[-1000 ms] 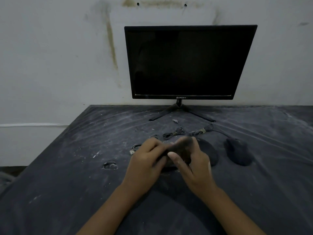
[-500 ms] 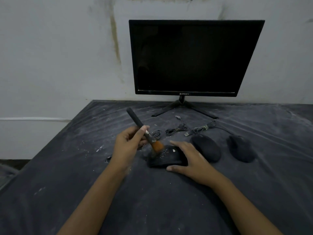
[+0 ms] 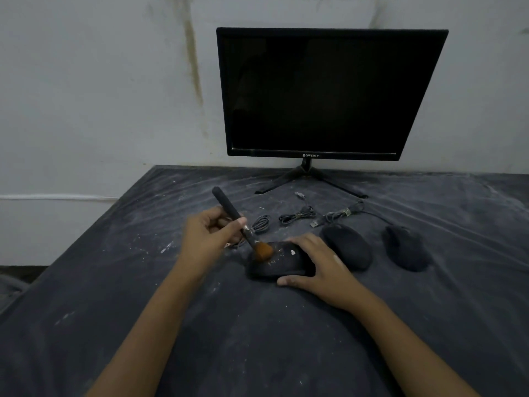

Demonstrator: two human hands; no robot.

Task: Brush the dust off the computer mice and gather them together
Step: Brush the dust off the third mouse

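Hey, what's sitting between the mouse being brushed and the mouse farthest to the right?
A third black mouse lies between the brushed mouse and the far-right mouse, seen in the head view.

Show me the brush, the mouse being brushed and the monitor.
brush point(image 3: 262, 251): head view, on its orange bristles.
mouse point(image 3: 283, 263): head view, on its dusty top.
monitor point(image 3: 329, 93): head view, on the middle of its dark screen.

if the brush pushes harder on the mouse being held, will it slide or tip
Probably won't slide: the right hand grips the mouse. Its low, rounded shell looks unlikely to tip. The brush bristles look soft, so they likely bend first.
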